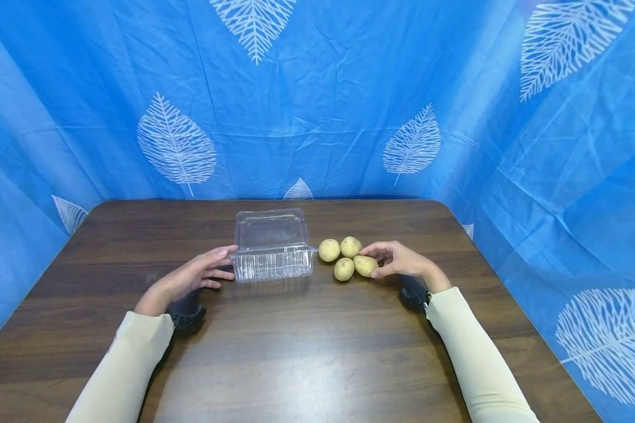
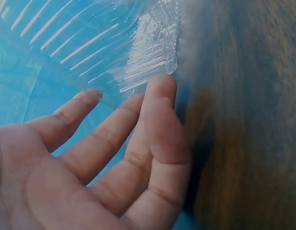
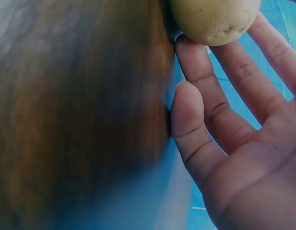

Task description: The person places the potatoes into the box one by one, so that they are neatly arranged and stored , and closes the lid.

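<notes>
A clear plastic clamshell box (image 1: 273, 263) stands on the table, its lid (image 1: 271, 229) raised at the back. My left hand (image 1: 203, 269) is at the box's left end, its fingers loosely extended and fingertips right at the ribbed wall (image 2: 90, 48) in the left wrist view. Right of the box several yellowish potatoes sit in a cluster, including one at the left (image 1: 328, 250), one at the back (image 1: 351, 247) and one at the front (image 1: 344, 269). My right hand (image 1: 397, 258) reaches the rightmost potato (image 1: 366, 266). In the right wrist view its fingertips meet a potato (image 3: 215, 19), the thumb apart from it.
The dark wooden table (image 1: 296, 341) runs to a blue curtain (image 1: 317, 117) with white leaf prints behind and at the sides. A black wrist device (image 1: 187, 316) is under the left wrist, another device (image 1: 414, 295) under the right.
</notes>
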`<state>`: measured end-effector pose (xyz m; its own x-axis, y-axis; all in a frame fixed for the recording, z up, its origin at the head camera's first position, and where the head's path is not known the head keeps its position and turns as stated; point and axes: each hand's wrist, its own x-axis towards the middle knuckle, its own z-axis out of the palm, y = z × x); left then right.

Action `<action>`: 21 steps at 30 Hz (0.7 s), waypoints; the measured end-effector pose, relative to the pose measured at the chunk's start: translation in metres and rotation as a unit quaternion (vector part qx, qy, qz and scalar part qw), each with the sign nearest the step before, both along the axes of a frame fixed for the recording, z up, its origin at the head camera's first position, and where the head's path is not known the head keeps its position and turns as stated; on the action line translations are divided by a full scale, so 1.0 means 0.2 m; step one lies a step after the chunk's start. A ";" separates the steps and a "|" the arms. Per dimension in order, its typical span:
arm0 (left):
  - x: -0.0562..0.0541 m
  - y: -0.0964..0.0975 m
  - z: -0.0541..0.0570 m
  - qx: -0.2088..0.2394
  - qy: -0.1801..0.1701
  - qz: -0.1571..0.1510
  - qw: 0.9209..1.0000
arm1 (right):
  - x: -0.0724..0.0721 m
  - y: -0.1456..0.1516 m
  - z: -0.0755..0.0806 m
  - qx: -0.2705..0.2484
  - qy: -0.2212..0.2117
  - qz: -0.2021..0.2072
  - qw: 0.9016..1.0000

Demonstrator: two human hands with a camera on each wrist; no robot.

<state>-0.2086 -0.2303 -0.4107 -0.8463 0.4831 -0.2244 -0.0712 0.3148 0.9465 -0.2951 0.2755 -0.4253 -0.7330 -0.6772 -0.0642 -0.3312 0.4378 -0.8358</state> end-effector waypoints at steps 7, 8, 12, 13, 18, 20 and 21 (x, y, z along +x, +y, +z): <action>-0.01 0.02 0.02 -0.012 -0.005 0.016 1.000 | 0.00 -0.01 0.00 -0.001 0.012 -0.005 1.000; 0.00 0.02 0.03 -0.011 -0.004 0.017 1.000 | 0.00 -0.02 0.00 -0.002 0.010 -0.008 1.000; -0.01 0.01 0.02 0.002 0.005 0.013 1.000 | 0.01 -0.02 -0.01 -0.009 0.007 -0.019 1.000; -0.01 0.01 0.01 0.004 0.007 0.011 1.000 | 0.02 -0.02 -0.01 -0.012 0.007 -0.021 1.000; -0.01 0.02 -0.01 0.013 0.001 0.007 1.000 | 0.03 -0.01 -0.01 -0.022 0.019 -0.026 0.999; -0.02 0.02 -0.01 0.016 -0.005 0.007 1.000 | 0.04 -0.01 0.00 -0.026 0.023 -0.029 0.999; -0.02 0.02 -0.01 0.018 -0.006 0.006 1.000 | 0.04 -0.01 0.00 -0.029 0.024 -0.030 0.999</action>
